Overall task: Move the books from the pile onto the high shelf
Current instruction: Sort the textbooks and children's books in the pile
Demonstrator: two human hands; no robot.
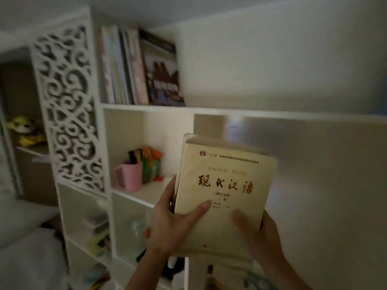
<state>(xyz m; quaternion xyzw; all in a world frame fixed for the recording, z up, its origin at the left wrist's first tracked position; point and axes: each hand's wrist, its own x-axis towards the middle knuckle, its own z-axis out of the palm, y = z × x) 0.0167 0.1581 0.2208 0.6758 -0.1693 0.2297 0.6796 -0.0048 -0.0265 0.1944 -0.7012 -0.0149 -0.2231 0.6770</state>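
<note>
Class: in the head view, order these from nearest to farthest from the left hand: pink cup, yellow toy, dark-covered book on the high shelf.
From the left hand:
1. Pink cup, just up-left on the middle shelf.
2. Dark-covered book, above on the high shelf.
3. Yellow toy, far left, behind the carved panel.

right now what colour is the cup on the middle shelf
Pink: the cup stands beside colourful packets, seen in the head view.

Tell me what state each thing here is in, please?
Yellow book: upright, held in both hands, below the high shelf.
Left hand: gripping the book's left edge.
Right hand: gripping its lower right.
Shelved books: standing, leaning left.
Pink cup: upright, holding pens.
</note>
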